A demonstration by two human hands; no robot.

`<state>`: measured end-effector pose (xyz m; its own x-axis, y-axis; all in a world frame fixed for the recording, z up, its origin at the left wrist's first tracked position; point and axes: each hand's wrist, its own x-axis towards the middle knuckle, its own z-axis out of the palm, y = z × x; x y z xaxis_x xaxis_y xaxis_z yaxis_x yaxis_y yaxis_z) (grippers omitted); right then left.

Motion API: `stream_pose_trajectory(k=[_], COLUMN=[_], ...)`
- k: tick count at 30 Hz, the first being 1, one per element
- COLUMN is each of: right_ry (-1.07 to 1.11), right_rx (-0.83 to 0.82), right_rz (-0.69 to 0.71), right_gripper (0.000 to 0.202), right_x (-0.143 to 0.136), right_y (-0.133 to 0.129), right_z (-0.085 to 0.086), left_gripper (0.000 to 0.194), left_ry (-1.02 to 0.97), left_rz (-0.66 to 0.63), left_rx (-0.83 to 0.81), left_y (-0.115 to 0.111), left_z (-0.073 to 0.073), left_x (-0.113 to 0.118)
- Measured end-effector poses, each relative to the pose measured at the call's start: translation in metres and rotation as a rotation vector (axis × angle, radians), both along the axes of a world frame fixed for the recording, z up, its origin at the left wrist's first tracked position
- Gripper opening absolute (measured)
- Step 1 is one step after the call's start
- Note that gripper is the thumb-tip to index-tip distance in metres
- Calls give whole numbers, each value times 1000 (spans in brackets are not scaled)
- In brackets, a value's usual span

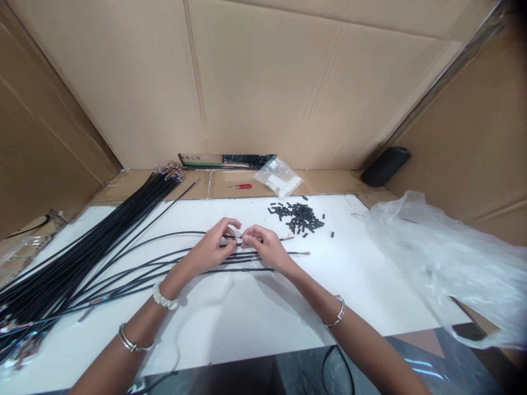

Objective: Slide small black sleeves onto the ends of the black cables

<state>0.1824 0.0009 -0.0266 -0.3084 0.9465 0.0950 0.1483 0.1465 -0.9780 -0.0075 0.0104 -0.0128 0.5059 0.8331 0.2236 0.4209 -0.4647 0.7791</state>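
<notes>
Near the middle of the white work surface, my left hand (pixel 212 245) has its fingers curled around the end of a black cable (pixel 173 233). Just beside it, my right hand (pixel 265 245) pinches at the tip of that same cable, where thin wires seem to come out. The fingertips of both hands are a small distance apart, and the exact grip is too small to make out. Under and in front of the hands lie several more black cables (pixel 251 270), with bare coloured wire ends (pixel 304 253) to the right.
A large bundle of black cables (pixel 107 230) lies at the left. Behind the hands are a pile of short black sleeves (pixel 302 216), a red-handled tool (pixel 244 186) and a clear bag (pixel 280 178). Plastic sheeting (pixel 444 263) and a black roll (pixel 386 165) lie right. Cardboard walls (pixel 267 82) surround the table.
</notes>
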Motion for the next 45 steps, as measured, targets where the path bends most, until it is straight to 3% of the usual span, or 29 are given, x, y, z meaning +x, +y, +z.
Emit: stream_pose_trajectory(k=[4, 7, 20, 29, 34, 39, 45], right_ry=[-14, -16, -2, 7, -19, -51, -99], right_rx=[-8, -36, -1, 8, 22, 50, 79], right_rz=[1, 16, -6, -37, -41, -50, 0], right_gripper=[20, 20, 25, 28, 31, 36, 39], right_x=[1, -1, -2, -3, -3, -4, -1], right_y=[0, 0, 0, 0, -2, -2, 0], right_z=[4, 4, -8, -10, -8, -12, -8], left_gripper=[25, 30, 25, 22, 20, 23, 22], left_ry=[225, 284, 151, 172, 254, 349, 356], left_rz=[-44, -79, 28, 115, 145, 93, 85], left_rx=[1, -16, -26, 150, 408, 630, 640], left_y=[10, 15, 7, 2, 0, 0, 2], left_z=[4, 5, 2, -7, -18, -23, -20], left_x=[-15, -21, -9, -2, 0, 0, -2])
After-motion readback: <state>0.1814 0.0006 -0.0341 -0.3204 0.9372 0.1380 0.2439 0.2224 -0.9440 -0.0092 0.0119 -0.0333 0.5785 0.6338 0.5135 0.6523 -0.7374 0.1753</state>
